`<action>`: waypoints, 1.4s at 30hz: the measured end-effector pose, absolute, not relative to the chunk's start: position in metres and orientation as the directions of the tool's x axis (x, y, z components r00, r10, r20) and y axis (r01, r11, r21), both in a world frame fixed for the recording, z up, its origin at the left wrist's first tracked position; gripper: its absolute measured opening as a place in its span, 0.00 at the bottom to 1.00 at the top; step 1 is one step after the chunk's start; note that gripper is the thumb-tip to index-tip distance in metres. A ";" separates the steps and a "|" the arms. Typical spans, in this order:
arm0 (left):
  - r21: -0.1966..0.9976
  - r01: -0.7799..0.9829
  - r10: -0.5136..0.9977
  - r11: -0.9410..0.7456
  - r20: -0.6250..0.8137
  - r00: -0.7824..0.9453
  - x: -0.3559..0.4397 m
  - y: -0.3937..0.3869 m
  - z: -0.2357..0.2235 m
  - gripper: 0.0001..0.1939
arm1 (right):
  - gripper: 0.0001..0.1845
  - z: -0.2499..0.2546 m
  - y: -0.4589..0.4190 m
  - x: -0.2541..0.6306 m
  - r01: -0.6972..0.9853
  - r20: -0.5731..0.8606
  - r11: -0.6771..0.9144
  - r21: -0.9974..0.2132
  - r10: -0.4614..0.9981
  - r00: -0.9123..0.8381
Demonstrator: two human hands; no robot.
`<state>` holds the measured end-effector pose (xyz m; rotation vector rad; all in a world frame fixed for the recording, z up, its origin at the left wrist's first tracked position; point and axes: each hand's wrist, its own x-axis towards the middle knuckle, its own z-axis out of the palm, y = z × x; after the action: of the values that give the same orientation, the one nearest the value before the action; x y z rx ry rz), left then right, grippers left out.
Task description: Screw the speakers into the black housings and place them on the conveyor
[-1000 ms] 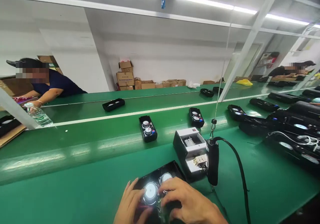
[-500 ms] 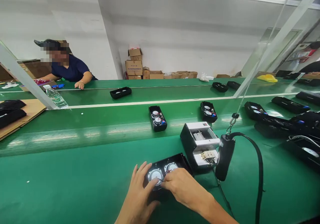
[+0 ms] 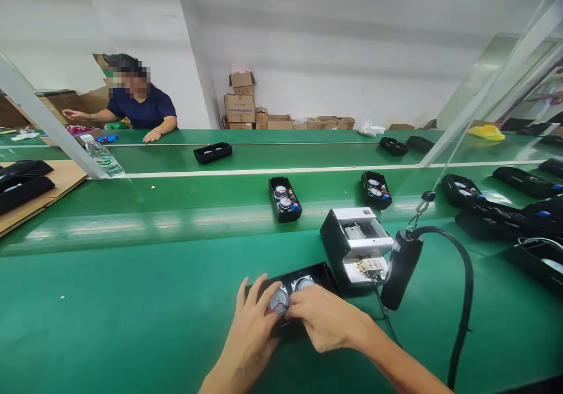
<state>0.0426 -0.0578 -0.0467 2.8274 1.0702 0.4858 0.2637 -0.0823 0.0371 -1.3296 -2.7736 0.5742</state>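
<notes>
A black speaker housing (image 3: pixel 314 277) with two round silver drivers lies on the green bench in front of me. My left hand (image 3: pixel 253 329) rests on its left end, fingers spread over the near driver (image 3: pixel 278 300) and a thin red wire. My right hand (image 3: pixel 325 318) covers the near right part of the housing, fingers curled and pressed down by the drivers; what they pinch is hidden.
A hanging black electric screwdriver (image 3: pixel 400 268) with its cable dangles beside a white-and-black screw feeder box (image 3: pixel 356 244). More black housings (image 3: pixel 285 199) ride the conveyor; many are stacked at right (image 3: pixel 497 212). A person (image 3: pixel 141 109) works at the far left, near a water bottle (image 3: pixel 102 158).
The view has tilted down and the person at the far side appears further right. My hands stayed on the housing, and the right hand shifted over the drivers.
</notes>
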 end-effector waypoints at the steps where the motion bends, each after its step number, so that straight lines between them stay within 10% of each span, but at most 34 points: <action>1: 0.213 0.629 0.664 -0.748 0.251 0.704 0.043 -0.058 -0.044 0.15 | 0.12 0.037 -0.084 0.263 0.753 -0.140 0.564 -0.338 0.762 -0.633; 13: 0.754 0.524 0.728 -0.396 -0.090 0.679 0.046 0.005 0.010 0.08 | 0.16 0.051 -0.046 0.251 0.803 -0.196 0.399 -0.442 0.831 -0.521; 29: 0.816 0.550 0.646 -0.177 -0.324 0.691 0.045 0.045 0.024 0.25 | 0.14 0.072 -0.007 0.250 0.792 -0.278 0.395 -0.466 0.784 -0.555; 42: 0.825 0.555 0.629 -0.103 -0.379 0.679 0.045 0.048 0.026 0.18 | 0.06 0.070 -0.005 0.242 0.794 -0.240 0.417 -0.442 0.798 -0.552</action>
<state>0.0452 0.0482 0.0262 1.7646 0.9495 0.0814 0.2419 -0.0052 0.0700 -1.4826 -2.6375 0.8165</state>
